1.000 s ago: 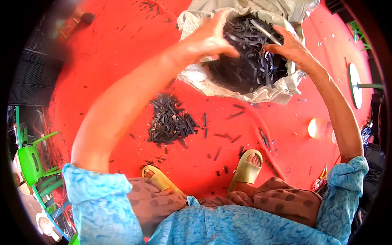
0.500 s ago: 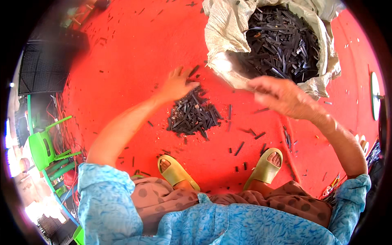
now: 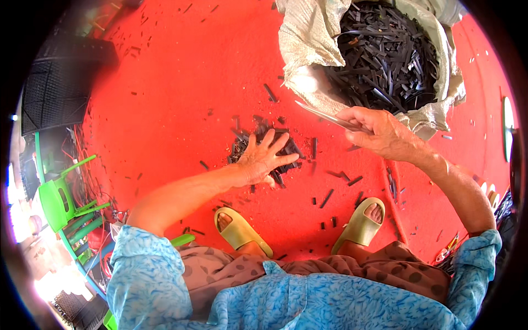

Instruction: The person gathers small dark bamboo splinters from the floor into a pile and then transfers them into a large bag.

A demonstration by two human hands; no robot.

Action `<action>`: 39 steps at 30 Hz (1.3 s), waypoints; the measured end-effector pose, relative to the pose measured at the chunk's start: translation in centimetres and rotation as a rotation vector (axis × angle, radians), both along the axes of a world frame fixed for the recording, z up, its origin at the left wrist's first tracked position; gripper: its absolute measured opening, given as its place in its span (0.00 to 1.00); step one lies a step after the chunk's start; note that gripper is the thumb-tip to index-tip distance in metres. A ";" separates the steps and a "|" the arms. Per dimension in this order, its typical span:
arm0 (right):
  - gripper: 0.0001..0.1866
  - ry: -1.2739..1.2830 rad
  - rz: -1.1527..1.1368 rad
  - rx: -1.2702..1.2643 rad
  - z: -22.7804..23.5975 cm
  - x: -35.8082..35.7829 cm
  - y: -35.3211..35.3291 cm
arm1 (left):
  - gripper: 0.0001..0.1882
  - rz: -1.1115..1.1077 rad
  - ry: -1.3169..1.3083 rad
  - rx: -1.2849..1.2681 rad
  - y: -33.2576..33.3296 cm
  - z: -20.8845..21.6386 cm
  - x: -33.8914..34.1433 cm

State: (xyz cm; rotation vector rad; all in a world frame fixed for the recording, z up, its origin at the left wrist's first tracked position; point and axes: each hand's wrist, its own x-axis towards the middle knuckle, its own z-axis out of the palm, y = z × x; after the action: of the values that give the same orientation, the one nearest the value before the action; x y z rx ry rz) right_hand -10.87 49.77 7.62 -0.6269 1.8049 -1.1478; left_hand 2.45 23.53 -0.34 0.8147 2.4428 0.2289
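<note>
The person sits low over a red floor (image 3: pixel 181 93), both feet in pale yellow-green slippers (image 3: pixel 242 231) planted on it. The left hand (image 3: pixel 264 159) lies flat, fingers spread and released, pressing down on a small heap of short black strips (image 3: pixel 275 144) near the middle of the floor, just ahead of the feet. The right hand (image 3: pixel 379 132) hovers to the right of that heap, above the floor, its fingers clenched around the handle of a thin metal blade (image 3: pixel 324 115) that points left and slightly up toward the sack. A woven white sack (image 3: pixel 308 60) stands open at the far edge of the floor, its mouth rolled down, packed with many more dark strips (image 3: pixel 385 55). Loose black pieces lie scattered across the floor around the heap and between the slippers. Off the left edge of the floor sits a green plastic chair (image 3: pixel 60 203), and beyond it a black crate (image 3: pixel 55 91).
</note>
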 end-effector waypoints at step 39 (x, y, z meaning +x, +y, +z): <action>0.16 -0.048 -0.502 -0.035 2.0 -5.4 7.6 | 0.09 0.567 -0.811 0.927 7.9 15.2 -13.1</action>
State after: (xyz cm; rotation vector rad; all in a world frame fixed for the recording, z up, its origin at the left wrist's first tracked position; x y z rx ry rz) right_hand -16.28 57.40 9.65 -0.1585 1.9613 -1.5096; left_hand -10.65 31.47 14.81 0.2110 1.6366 1.6212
